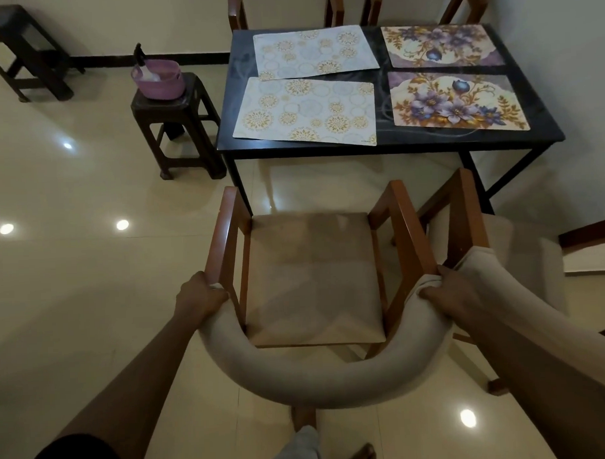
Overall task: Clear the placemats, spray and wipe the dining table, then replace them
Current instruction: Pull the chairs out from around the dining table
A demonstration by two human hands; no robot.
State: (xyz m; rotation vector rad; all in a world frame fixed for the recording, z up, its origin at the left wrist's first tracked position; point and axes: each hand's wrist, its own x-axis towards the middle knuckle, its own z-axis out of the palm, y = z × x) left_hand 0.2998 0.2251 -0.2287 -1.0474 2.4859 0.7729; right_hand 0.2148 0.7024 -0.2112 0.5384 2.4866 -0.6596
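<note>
Left hand (201, 294) and right hand (449, 293) each clench the padded beige backrest of a wooden armchair (316, 376) at six o'clock. Four patterned placemats (305, 112) lie on the dark rectangular dining table (383, 140) at twelve; a corner mark, possibly branding, is unreadable.

The person's 2 forearms are bare from wrist to elbow, and the left hand (200, 294) and right hand (449, 294) carry no visible rings, watch or bands. A black sleeve (79, 457) covers the left upper arm at the lower-left corner of the view. Light grey trousers (298, 449) cover 1 leg at the bottom edge, above a bare foot (302, 418).
</note>
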